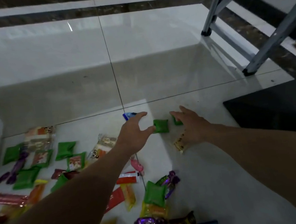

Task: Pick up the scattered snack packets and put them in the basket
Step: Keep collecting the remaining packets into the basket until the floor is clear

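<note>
Snack packets lie scattered over the pale tiled floor (157, 65). My left hand (133, 131) reaches forward with fingers spread, its thumb touching a small green packet (161, 126). A blue packet (129, 115) peeks out behind its fingers. My right hand (190, 123) is stretched out flat and open over a second green packet (177, 122), which it partly hides. A yellow packet (179, 143) lies under that wrist. Several more green packets, such as one at the left (64, 150) and one nearer me (154, 193), lie around. No basket is in view.
Grey metal legs (268, 44) of a stand rise at the upper right, with black feet on the floor. A dark mat or slab (274, 109) lies at the right. Purple, red and orange packets crowd the lower left and bottom middle (149, 223).
</note>
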### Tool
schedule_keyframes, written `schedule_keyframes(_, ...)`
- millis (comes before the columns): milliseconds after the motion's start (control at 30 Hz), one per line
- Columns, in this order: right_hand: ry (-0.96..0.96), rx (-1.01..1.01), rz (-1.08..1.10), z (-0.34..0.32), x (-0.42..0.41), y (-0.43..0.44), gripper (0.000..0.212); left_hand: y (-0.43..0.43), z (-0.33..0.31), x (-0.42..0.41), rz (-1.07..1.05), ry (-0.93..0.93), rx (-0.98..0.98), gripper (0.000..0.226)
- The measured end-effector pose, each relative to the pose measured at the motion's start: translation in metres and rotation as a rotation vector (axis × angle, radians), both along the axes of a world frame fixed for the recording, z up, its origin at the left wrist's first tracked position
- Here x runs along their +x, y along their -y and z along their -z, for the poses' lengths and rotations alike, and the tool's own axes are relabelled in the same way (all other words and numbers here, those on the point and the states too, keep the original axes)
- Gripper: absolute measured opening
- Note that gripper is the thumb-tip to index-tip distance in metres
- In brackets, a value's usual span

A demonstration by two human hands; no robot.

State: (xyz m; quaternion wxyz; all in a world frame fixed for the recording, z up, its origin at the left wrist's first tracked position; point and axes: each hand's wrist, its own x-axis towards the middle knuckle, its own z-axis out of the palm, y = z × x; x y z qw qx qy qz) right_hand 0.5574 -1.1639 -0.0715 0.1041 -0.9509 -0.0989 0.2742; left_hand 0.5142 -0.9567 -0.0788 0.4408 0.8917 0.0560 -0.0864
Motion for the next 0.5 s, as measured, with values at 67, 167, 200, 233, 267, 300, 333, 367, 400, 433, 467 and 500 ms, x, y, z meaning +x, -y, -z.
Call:
schedule_keyframes(67, -0.014, -0.036, -0.049, 0.008, 0.008, 0.001, 0.115, 0.009, 0.01, 0.007, 0.044, -0.013, 0.002, 0.062)
schedule_keyframes(167, -0.041, -0.007, -0.081, 0.02, 0.021, 0.005, 0.116, 0.022, 0.022, 0.018, 0.129, -0.042, 0.013, 0.063)
schedule_keyframes(200, -0.057, 0.01, -0.092, 0.023, 0.025, 0.007, 0.115, 0.026, 0.027, 0.021, 0.158, -0.046, 0.038, 0.062)
schedule_keyframes(233, -0.071, 0.02, -0.113, 0.026, 0.028, 0.009, 0.113, 0.029, 0.031, 0.024, 0.189, -0.048, 0.071, 0.06)
schedule_keyframes(267, -0.078, 0.024, -0.136, 0.028, 0.031, 0.01, 0.111, 0.031, 0.036, 0.027, 0.219, -0.04, 0.107, 0.058)
schedule_keyframes(300, -0.073, 0.033, -0.148, 0.031, 0.032, 0.011, 0.108, 0.033, 0.041, 0.029, 0.247, -0.039, 0.145, 0.055)
schedule_keyframes(333, -0.052, 0.049, -0.148, 0.033, 0.033, 0.011, 0.105, 0.035, 0.046, 0.03, 0.266, -0.032, 0.172, 0.051)
schedule_keyframes(367, -0.027, 0.069, -0.139, 0.036, 0.032, 0.011, 0.101, 0.036, 0.051, 0.03, 0.279, -0.018, 0.204, 0.047)
schedule_keyframes(400, -0.002, 0.09, -0.133, 0.037, 0.03, 0.01, 0.096, 0.037, 0.055, 0.032, 0.288, 0.009, 0.247, 0.044)
schedule_keyframes(433, 0.019, 0.107, -0.133, 0.039, 0.029, 0.01, 0.092, 0.039, 0.056, 0.032, 0.288, 0.031, 0.311, 0.042)
schedule_keyframes(467, 0.036, 0.118, -0.135, 0.041, 0.027, 0.01, 0.088, 0.04, 0.057, 0.033, 0.276, 0.048, 0.374, 0.04)
schedule_keyframes(500, 0.048, 0.129, -0.134, 0.042, 0.026, 0.01, 0.086, 0.041, 0.057, 0.034, 0.253, 0.055, 0.426, 0.039)
